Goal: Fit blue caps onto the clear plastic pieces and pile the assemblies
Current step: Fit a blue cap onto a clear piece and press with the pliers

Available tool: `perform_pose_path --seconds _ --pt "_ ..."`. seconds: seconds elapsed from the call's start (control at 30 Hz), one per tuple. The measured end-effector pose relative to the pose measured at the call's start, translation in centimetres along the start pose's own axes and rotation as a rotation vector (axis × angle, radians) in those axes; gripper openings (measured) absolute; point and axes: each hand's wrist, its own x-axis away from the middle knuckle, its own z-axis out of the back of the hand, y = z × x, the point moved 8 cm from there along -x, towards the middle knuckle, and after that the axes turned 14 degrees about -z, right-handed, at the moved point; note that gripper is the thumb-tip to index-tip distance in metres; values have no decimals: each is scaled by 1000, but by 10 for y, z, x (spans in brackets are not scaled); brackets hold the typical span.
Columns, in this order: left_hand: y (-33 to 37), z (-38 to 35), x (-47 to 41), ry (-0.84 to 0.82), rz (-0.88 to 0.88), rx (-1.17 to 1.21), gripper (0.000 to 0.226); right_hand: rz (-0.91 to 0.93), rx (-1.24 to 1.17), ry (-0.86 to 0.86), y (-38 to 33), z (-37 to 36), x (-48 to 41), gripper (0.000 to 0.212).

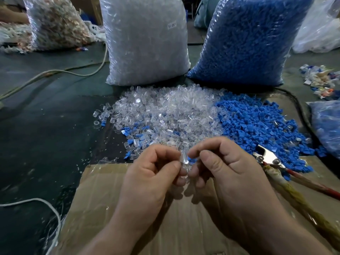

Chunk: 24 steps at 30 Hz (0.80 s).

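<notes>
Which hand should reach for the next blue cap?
Right, probably: the right hand lies beside the blue cap pile, heaped on that side. The left hand, also pinching the clear piece, faces mostly clear pieces.

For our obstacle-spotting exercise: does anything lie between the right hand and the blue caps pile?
Nothing visible does. The blue caps lie just beyond the right hand; the pliers rest on the pile's near edge, off to that hand's right.

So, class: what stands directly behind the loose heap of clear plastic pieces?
A tall clear bag stuffed with more clear pieces stands behind the heap, a small label near its top. The bag hides whatever lies behind it.
</notes>
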Motion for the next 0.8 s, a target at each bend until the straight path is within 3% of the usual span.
perform_pose_path --seconds 0.27,0.4,0.53,0.8 --pt "-5 3 2 15 78 35 4 222 310 195 -14 7 4 11" --pt "-3 2 2 43 82 48 10 365 531 246 -22 -4 10 18" --pt "-2 0 3 37 59 35 13 419 580 308 -24 -3 13 14" --pt "-3 -1 3 6 31 -23 18 554 698 254 -29 -14 20 14"
